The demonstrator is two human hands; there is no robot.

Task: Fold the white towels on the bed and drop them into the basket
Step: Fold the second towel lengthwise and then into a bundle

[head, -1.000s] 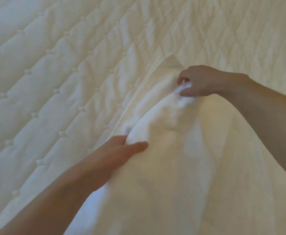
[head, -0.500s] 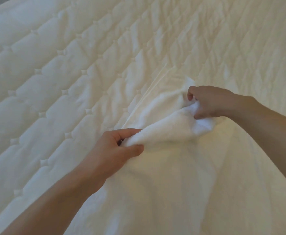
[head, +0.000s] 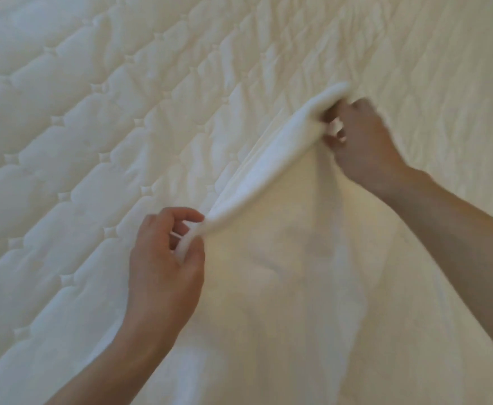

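A white towel hangs over the quilted bed, its top edge pulled tight into a straight fold running from lower left to upper right. My left hand pinches the near corner of that edge between thumb and fingers. My right hand grips the far corner, somewhat blurred by motion. The rest of the towel drapes down toward me and fills the lower middle of the view. The basket is out of view.
The white quilted mattress with tufted diamond stitching spans the whole left and top of the view. A dark strip shows at the upper right corner past the bed's edge.
My hands have moved apart along the towel's edge. The bunched fabric between them is now stretched into a taut straight line, with the right hand further up and right.
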